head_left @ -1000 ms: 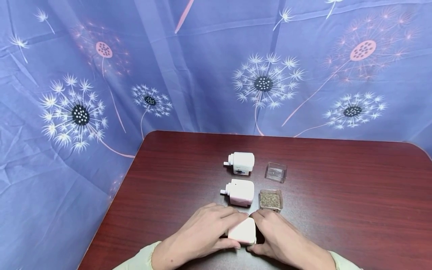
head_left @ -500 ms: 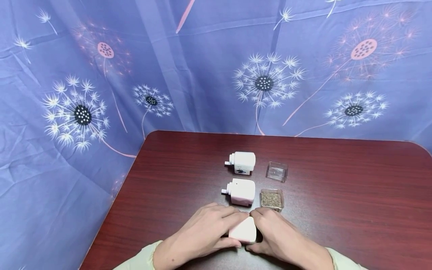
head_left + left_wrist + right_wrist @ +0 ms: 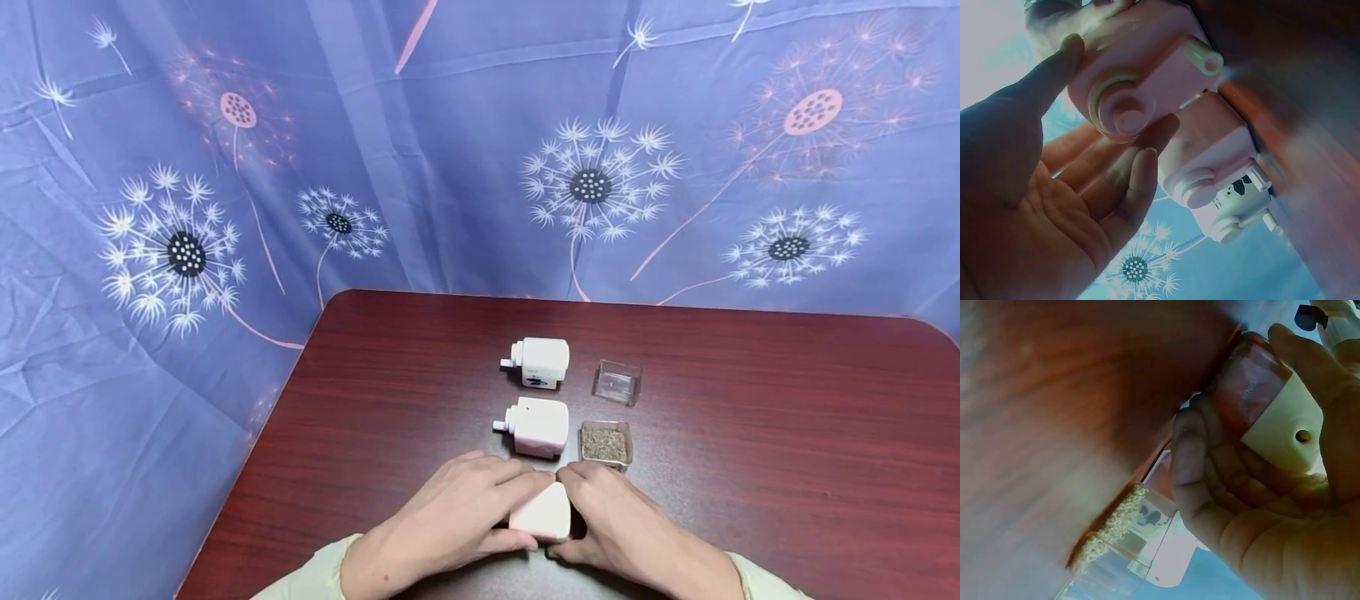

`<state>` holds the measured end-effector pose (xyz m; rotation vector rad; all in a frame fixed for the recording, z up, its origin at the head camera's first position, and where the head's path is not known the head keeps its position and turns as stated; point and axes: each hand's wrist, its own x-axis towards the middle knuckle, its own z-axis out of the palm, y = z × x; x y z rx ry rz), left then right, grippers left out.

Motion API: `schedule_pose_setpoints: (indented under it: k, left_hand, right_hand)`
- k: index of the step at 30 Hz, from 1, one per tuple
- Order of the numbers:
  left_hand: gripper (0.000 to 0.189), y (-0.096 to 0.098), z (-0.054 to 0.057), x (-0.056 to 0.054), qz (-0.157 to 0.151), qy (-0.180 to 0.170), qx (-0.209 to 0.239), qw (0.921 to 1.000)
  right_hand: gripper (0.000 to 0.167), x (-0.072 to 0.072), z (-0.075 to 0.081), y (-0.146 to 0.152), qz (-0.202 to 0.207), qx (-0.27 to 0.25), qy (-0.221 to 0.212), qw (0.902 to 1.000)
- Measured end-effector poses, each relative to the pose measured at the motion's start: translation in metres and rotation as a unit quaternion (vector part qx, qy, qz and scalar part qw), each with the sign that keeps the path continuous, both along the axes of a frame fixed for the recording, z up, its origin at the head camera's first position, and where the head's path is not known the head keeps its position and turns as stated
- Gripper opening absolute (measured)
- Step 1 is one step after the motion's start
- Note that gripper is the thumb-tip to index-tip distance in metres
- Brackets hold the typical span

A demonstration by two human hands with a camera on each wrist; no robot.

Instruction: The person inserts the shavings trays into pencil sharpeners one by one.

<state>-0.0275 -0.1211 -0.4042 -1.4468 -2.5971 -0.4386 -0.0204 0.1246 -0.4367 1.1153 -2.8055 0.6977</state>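
A pale pink hand-crank pencil sharpener (image 3: 543,512) is held between both hands near the table's front. My left hand (image 3: 468,504) grips its crank side, thumb in front and fingers behind; in the left wrist view the crank handle (image 3: 1202,59) sticks out. On the opposite side my right hand (image 3: 618,521) has its thumb and fingers round the end with the pencil hole (image 3: 1303,436). The right wrist view shows the see-through drawer (image 3: 1249,384) fitted in this sharpener, between the right thumb and fingers.
Behind the hands lie another pale pink sharpener (image 3: 542,427) and a white one (image 3: 545,358), cranks pointing left. Just beyond the right fingers is a clear drawer full of shavings (image 3: 604,443). A bare clear drawer (image 3: 618,383) lies farther back. A blue curtain (image 3: 465,150) borders the dark red table (image 3: 787,433).
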Motion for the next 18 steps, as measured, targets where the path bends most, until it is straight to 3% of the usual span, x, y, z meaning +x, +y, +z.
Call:
schedule_pose_setpoints:
  k: [7, 18]
  left_hand:
    - [0.058, 0.0003, -0.0011, -0.0015, -0.009, 0.053, -0.028, 0.9982]
    - [0.059, -0.0007, -0.0018, -0.0027, -0.014, 0.06, -0.035, 0.9975]
  right_hand:
    - [0.05, 0.0004, 0.0003, 0.0007, -0.004, -0.006, -0.017, 0.9998]
    - [0.046, 0.0009, -0.0001, 0.0037, 0.009, -0.03, -0.051, 0.9982]
